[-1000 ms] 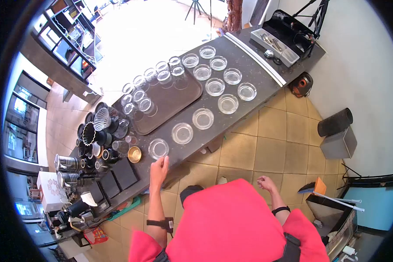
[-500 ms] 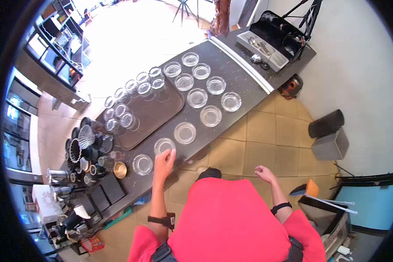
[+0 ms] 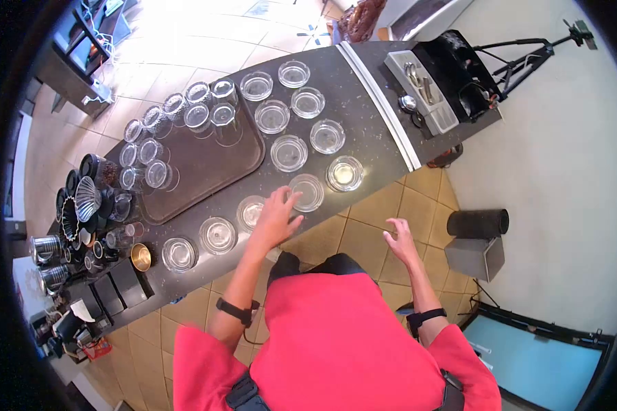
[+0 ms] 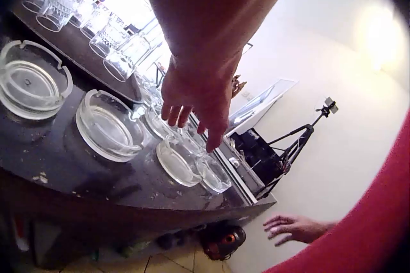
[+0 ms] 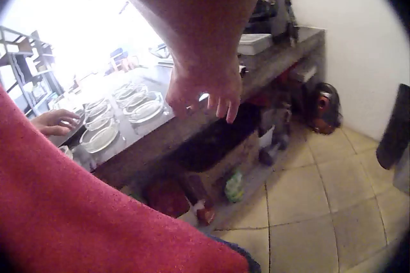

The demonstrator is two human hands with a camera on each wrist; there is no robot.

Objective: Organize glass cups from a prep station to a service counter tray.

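My left hand point(image 3: 274, 220) hovers over the counter with fingers relaxed and apart, nothing in it. Its fingertips overlap the edge of a clear glass ashtray point(image 3: 308, 192), and another glass ashtray point(image 3: 249, 212) lies partly hidden beside the hand. In the left wrist view the hand point(image 4: 200, 97) reaches down above several notched glass ashtrays point(image 4: 110, 126). My right hand point(image 3: 403, 241) hangs in the air off the counter's front edge, fingers loose and holding nothing. A glass ashtray point(image 3: 344, 174) near that edge is closest to it.
A brown tray point(image 3: 206, 168) with several drinking glasses point(image 3: 197, 116) lies behind the ashtrays. Coffee drippers and a gold bowl point(image 3: 140, 257) crowd the left end. White rails point(image 3: 380, 106) cross the counter before a cutlery box point(image 3: 421, 92). A red-and-black machine point(image 5: 325, 108) stands on the floor.
The left hand has moved rightward along the ashtray row, and its curled fingers have spread. The right hand's fingers are more extended. The view has shifted along the counter.
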